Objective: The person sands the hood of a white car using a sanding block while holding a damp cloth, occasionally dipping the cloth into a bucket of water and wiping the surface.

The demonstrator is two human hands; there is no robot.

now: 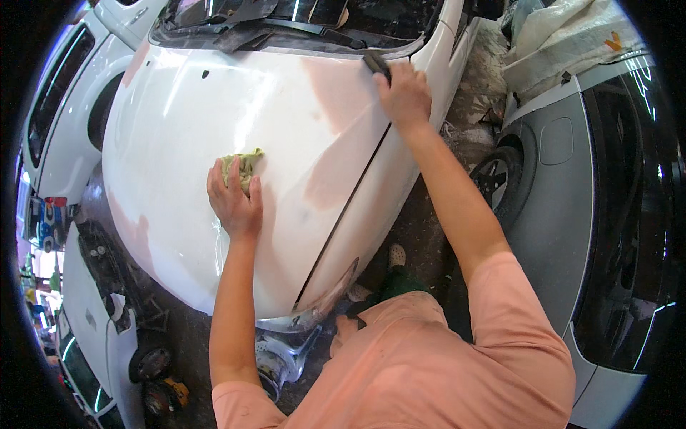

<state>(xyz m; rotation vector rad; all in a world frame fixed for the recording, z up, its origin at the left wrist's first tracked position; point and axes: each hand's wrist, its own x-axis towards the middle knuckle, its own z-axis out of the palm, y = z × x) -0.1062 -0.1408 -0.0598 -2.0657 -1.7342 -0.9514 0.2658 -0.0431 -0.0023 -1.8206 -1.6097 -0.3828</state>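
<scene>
A white car hood (186, 129) spreads out in front of me, with dull pinkish patches (341, 166) along its right side. Under the fingers of my left hand (237, 209) is a crumpled yellow-green cloth (243, 169), held against the middle of the hood. My right hand (407, 99) reaches to the far right corner by the windshield and grips a dark sanding block (376, 66). The block's underside is hidden from here. A dark gap (350, 200) separates the hood from the right fender.
Wiper arms and black trim (286, 28) lie along the windshield base. A grey car (554, 193) stands close on my right, plastic sheeting (572, 43) behind it. Other white cars (68, 154) are at the left. The headlight (332, 297) is near my body.
</scene>
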